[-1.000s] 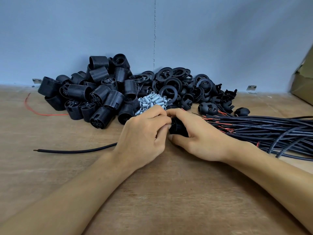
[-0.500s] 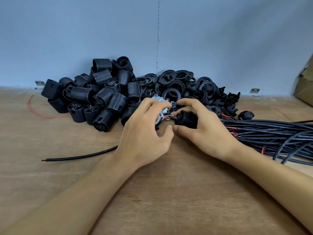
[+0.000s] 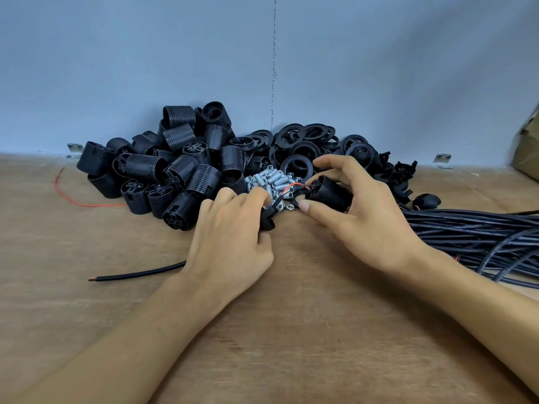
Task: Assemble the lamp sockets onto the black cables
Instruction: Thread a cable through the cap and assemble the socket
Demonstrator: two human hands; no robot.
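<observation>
In front of me is a plain blue-grey wall (image 3: 145, 53) with one thin vertical seam (image 3: 273, 68). Below it lies my light wooden tabletop (image 3: 291, 330), with two small metal brackets (image 3: 442, 158) at the joint.

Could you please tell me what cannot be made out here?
Head view: where the red wire ends, hidden inside the socket held by the right hand.
Head view: most of the black cap, covered by the left hand.
Head view: the brown box, cut by the right edge.
</observation>
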